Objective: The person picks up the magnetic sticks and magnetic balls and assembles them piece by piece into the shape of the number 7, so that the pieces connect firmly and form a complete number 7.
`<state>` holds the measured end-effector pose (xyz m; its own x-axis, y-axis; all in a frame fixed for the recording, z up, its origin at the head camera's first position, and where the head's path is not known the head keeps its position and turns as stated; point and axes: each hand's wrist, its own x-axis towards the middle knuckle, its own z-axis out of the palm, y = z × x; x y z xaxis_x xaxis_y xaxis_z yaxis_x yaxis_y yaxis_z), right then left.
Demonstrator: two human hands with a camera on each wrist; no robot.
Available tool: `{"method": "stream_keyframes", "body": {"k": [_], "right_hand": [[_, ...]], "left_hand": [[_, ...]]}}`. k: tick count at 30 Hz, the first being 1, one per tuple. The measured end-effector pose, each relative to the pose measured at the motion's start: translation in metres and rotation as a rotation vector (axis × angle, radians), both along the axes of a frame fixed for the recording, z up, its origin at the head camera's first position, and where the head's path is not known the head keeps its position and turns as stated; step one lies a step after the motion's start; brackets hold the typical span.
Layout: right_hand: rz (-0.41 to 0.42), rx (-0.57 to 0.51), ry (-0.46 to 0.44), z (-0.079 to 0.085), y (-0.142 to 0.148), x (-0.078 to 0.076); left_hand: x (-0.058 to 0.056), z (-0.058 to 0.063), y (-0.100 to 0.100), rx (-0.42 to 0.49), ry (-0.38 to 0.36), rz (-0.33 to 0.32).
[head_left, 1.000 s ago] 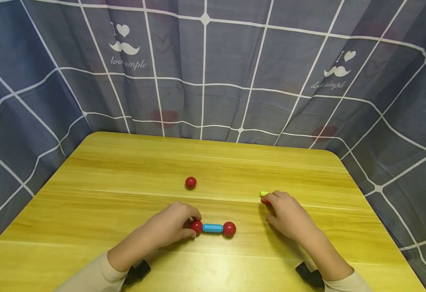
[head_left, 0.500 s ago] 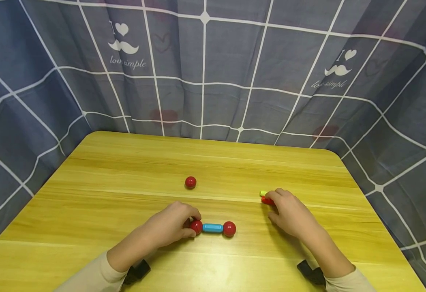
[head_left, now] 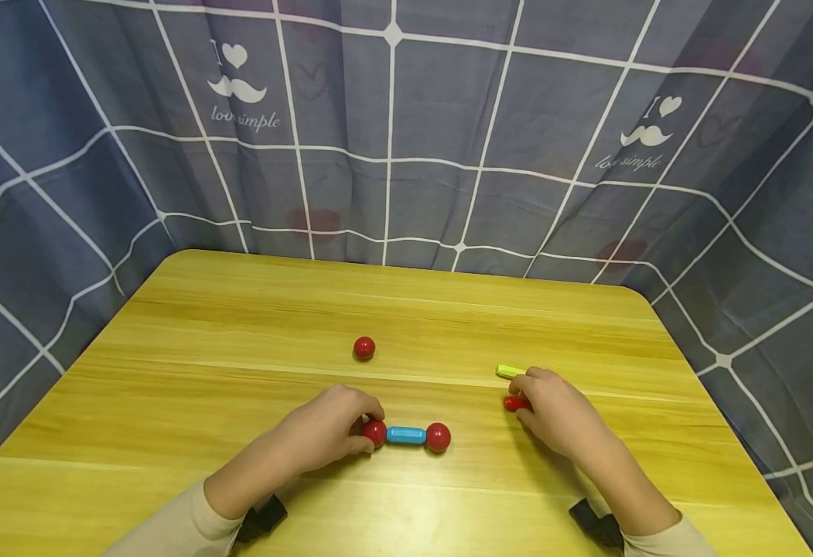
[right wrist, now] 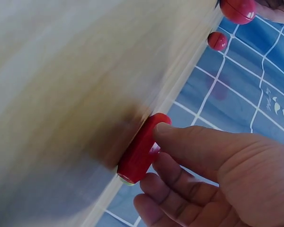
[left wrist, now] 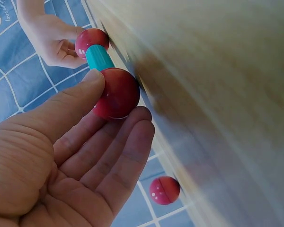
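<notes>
My left hand [head_left: 326, 429] grips a red ball [left wrist: 118, 93] at the left end of a blue rod [head_left: 406, 435]; thumb and fingertips are around it. A second red ball [head_left: 438, 437] sits on the rod's right end, making a dumbbell shape on the table. On the right, my right hand [head_left: 559, 410] pinches a short red rod [right wrist: 142, 149] between thumb and fingers, low over the tabletop. Just beyond it lies a yellow-green rod [head_left: 509, 371], partly hidden by the fingers in the head view.
A loose red ball [head_left: 364, 348] rests farther back, left of centre. The wood-grain table [head_left: 239, 309] ends at a grey-blue checked curtain [head_left: 420, 193] along the back and sides.
My right hand has drawn the red rod toward me, away from the yellow-green rod, which now shows more of its length. The left hand and the dumbbell piece stay where they were.
</notes>
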<state>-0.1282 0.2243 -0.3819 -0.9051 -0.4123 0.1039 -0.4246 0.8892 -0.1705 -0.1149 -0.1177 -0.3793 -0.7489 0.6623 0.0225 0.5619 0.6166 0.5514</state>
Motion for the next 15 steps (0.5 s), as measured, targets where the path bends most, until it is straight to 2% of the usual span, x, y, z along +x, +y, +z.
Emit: {"method": "stream_keyframes", "body": {"k": [7,15], "right_hand": [[-0.020,0.001,-0.032,0.0014,-0.0016,0.0032],[-0.007,0.014,-0.059,0.0019,-0.0031,0.0043]], "left_hand": [[0.0002,0.0004,0.0002,-0.006,0.006,0.000],[0.0009,0.0014,0.0007,-0.003,0.004,-0.007]]}}
